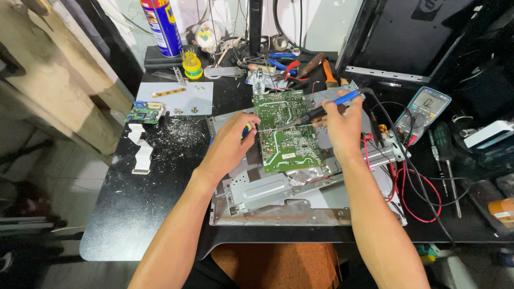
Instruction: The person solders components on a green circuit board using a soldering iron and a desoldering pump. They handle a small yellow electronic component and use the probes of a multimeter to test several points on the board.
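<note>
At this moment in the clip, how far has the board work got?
Done: the green circuit board lies bare, solder side up, on the opened metal chassis, loose screws set aside. In hand: the right hand holds the blue soldering iron to the board's left edge; the left hand feeds something thin there. Left: the board remains unmounted.

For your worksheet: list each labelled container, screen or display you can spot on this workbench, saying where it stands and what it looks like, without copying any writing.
Spray can: back left, upright cylinder, blue and yellow with a red top.
Multimeter: right of the right hand, teal-edged grey case, pale rectangular display.
Monitor: back right, leaning, large dark panel, unlit.
</note>
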